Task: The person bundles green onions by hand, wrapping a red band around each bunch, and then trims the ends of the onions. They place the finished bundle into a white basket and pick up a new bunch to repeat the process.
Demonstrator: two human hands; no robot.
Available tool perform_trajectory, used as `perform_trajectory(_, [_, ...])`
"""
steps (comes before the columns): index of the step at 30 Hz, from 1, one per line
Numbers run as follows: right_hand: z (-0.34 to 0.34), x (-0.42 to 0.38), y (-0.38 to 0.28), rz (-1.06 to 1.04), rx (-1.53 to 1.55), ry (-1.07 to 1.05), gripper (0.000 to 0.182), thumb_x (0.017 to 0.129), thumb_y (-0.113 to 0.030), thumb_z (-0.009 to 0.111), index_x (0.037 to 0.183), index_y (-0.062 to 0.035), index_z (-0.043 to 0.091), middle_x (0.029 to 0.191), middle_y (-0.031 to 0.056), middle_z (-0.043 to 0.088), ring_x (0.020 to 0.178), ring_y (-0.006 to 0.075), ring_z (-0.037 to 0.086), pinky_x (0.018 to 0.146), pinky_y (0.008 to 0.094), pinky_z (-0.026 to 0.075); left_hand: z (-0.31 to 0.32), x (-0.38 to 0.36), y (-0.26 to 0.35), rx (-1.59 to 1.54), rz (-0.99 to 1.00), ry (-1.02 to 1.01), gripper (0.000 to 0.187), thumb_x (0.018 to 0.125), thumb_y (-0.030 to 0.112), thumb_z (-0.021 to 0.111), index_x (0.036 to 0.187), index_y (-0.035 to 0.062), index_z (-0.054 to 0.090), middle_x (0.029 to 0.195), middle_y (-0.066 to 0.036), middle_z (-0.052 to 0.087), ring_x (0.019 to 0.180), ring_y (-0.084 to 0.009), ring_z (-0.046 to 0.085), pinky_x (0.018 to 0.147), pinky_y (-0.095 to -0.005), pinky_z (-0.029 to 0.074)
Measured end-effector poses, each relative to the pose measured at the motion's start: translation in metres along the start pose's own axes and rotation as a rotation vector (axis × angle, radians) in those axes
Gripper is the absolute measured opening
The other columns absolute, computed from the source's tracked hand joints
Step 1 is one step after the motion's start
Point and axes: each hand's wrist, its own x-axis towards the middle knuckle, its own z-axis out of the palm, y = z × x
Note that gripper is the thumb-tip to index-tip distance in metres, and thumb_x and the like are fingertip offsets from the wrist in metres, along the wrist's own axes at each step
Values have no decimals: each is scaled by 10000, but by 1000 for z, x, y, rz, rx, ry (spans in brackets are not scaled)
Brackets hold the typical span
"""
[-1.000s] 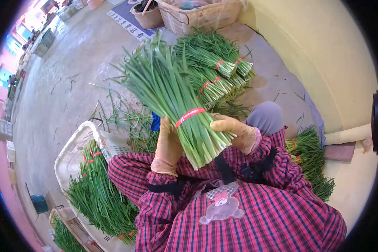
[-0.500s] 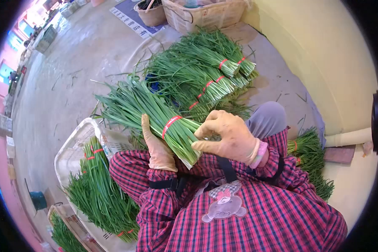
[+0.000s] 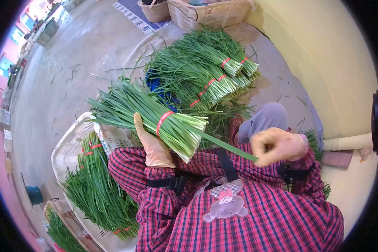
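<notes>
My gloved left hand (image 3: 153,145) is wrapped under a bunch of garlic chives (image 3: 134,105), its thumb lying up along the near side. A red band (image 3: 164,122) circles the bunch close to its pale cut ends, which point right. My gloved right hand (image 3: 278,146) is closed, pinching the end of one flat green chive leaf (image 3: 229,146). That leaf stretches taut from the cut end of the bunch to my fingers, over my lap.
Banded chive bunches (image 3: 210,63) are piled on a sheet ahead. At the left, a white plastic crate (image 3: 59,147) holds more bunches. A large basket (image 3: 206,17) and a small bucket (image 3: 155,11) stand at the back. A pipe (image 3: 348,140) juts from the right wall.
My right hand has moved right, away from the bunch's cut ends, drawing out one leaf. The bunch in my left hand has shifted slightly left.
</notes>
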Motion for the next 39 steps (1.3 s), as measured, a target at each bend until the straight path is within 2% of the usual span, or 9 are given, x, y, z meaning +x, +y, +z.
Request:
perform_trajectory(2, [-14,-36,-3,-11,145,-39,198,769,-73,799,707,-61,611,757,33,619,698,133,571,642,293,457,-5,5,2,-45,-29,33,602,875,575,591,1224,85,605,1135,-108,667,979,-300,637,896,-462,533])
perform_trajectory(4, [-28,-53,13,-475,166,-92,248,876,-112,668,653,-86,562,656,39,588,583,162,551,543,313,434,-3,5,3,-52,-2,84,605,871,574,594,1221,81,606,1144,-111,667,989,-306,639,895,-468,536])
perform_trajectory(7, [-9,-102,50,-661,728,513,378,987,-229,333,645,-123,454,425,23,417,357,164,394,367,340,261,-11,11,2,-71,-14,128,599,875,569,591,1223,81,605,1149,-111,667,997,-306,638,896,-465,536])
perform_trajectory(10, [-28,-111,68,-588,746,572,246,951,-164,427,717,-110,479,484,21,454,397,147,420,390,303,281,-15,12,3,-78,-9,99,582,884,554,587,1226,83,604,1158,-107,664,1007,-304,636,907,-462,532])
perform_trajectory(15, [17,9,-10,94,409,704,151,912,-144,621,1012,-32,642,822,-2,603,665,49,510,588,206,406,-3,0,-1,-82,4,9,561,905,531,578,1249,87,588,1178,-89,650,1028,-287,627,925,-457,522])
perform_trajectory(16, [23,28,-12,68,353,587,261,931,-134,617,1162,-15,645,915,-4,623,723,42,506,651,196,420,1,-3,-1,-95,16,-4,574,900,533,592,1257,84,580,1185,-82,643,1035,-280,623,927,-458,521])
perform_trajectory(23, [67,126,-6,-290,-620,720,276,834,-333,728,917,-74,682,842,89,641,749,234,647,683,343,517,3,-6,-6,6,95,-88,585,902,527,607,1266,72,562,1162,-90,634,1018,-254,620,904,-432,522])
perform_trajectory(33, [55,118,-12,83,373,325,149,890,-178,713,852,-44,660,739,-5,635,565,61,542,521,227,431,2,-4,-5,-15,96,-75,537,909,492,615,1237,70,567,1117,-78,636,981,-244,619,884,-413,523])
perform_trajectory(39, [50,77,-9,141,411,55,148,907,-177,697,843,-53,647,749,0,645,539,51,531,509,211,426,7,-6,-2,-4,123,-61,613,900,558,576,1287,83,564,1197,-90,633,1034,-262,618,917,-425,519])
